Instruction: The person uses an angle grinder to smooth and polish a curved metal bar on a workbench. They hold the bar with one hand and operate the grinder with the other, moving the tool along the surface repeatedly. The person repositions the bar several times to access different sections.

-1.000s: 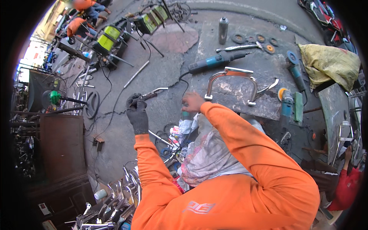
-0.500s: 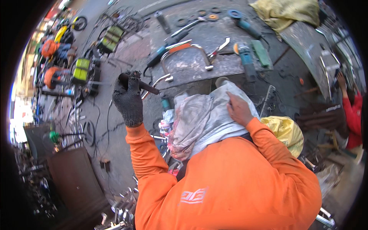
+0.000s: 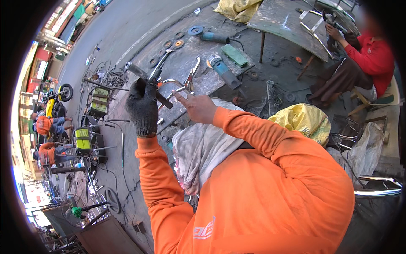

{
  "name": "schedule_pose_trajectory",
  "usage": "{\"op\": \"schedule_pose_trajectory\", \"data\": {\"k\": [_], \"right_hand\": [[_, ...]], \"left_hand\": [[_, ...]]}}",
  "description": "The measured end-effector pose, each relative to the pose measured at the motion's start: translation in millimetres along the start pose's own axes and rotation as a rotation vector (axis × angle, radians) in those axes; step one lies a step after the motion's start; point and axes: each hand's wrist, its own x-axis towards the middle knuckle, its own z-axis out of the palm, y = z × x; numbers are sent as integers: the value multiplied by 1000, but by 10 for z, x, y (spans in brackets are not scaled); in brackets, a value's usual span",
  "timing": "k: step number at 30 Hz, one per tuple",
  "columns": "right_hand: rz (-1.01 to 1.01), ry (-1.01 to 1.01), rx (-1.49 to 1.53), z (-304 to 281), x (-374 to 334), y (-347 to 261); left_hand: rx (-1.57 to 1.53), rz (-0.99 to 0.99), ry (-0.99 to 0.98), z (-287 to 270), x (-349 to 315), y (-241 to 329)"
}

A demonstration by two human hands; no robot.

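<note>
My left hand (image 3: 143, 108), in a dark knitted glove, is closed round a short dark tube (image 3: 165, 100) whose lower end sticks out past the fingers. Bare, my right hand (image 3: 199, 108) is raised beside it, the index finger stretched toward the tube and the other fingers loosely bent. I see nothing held in it. Behind the hands, a bent chrome tube frame (image 3: 169, 81) lies on the low worktable (image 3: 211, 84), partly covered by them. A grey-white cloth (image 3: 207, 139) drapes over my lap.
Two blue angle grinders (image 3: 224, 72) (image 3: 211, 36), a green box (image 3: 234, 56) and several grinding discs (image 3: 168, 44) lie on the worktable. A yellow sack (image 3: 304, 122) sits at my right. Farther right, a person in red (image 3: 370, 59) works on a metal frame.
My right hand has lifted off the cloth and moved left toward the tube. My left hand keeps its hold. The view has turned, bringing the person in red further in.
</note>
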Motion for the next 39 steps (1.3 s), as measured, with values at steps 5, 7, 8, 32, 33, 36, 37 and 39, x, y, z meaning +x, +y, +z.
{"op": "schedule_pose_trajectory", "data": {"k": [5, 7, 8, 32, 33, 36, 37, 39], "right_hand": [[23, -70, -9, -83, -65, 155], [25, -78, -47, -98, -78, 210], [24, -50, -33, -97, -84, 216], [177, -4, 31, -24, -550, 494], [167, 39, 63, 34, -584, 547], [302, -32, 169, 150, -895, 785], [351, -43, 182, 177, -1041, 845], [421, -62, 177, 199, -1261, 937]], "left_hand": [[39, -2, -21, 201, 9, 37], [65, -5, -22, 268, 19, 49], [85, -20, -26, 284, 26, 60], [-74, 42, -154, 775, -60, -242], [76, 69, -139, 776, -101, -291], [212, 82, -87, 764, -164, -413], [165, 156, -80, 763, -169, -472], [273, 220, -90, 765, -42, -573]]}}
